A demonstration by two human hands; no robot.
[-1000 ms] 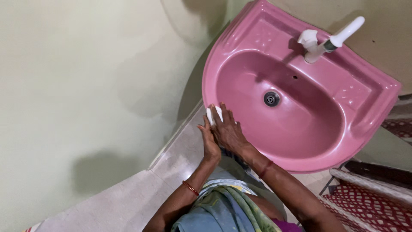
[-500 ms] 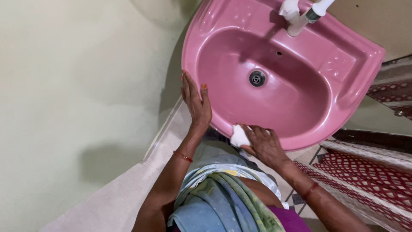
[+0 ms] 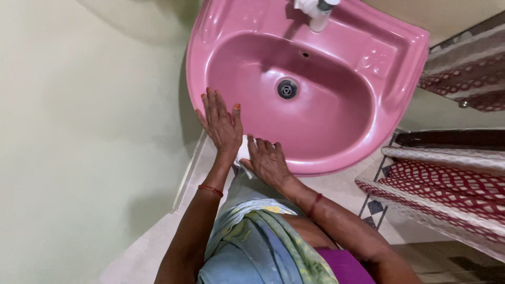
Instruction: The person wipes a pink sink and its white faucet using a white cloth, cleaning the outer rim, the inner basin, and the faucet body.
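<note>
Looking down from the head view, there's a pink wall-hung sink [image 3: 400,79] taking up most of the upper half, with a metal drain [image 3: 286,89] in the middle of the bowl and the base of a white tap [image 3: 315,10] cut off by the top edge. The left hand [image 3: 221,123] lies flat and spread out on the sink's near-left rim, fingers wide, gripping nothing. The right hand [image 3: 268,160] sits just beside it on the front rim, pressing down on a small white cloth [image 3: 243,152]. Only a bit of the cloth peeks out between the two hands, right on the rim's edge, so I can't tell how it's folded. Both wrists have a thin red bangle [image 3: 210,190]. Pale green wall [image 3: 79,131] on the left, and a red-and-white patterned mat [image 3: 447,184] draped over steps on the right.
</note>
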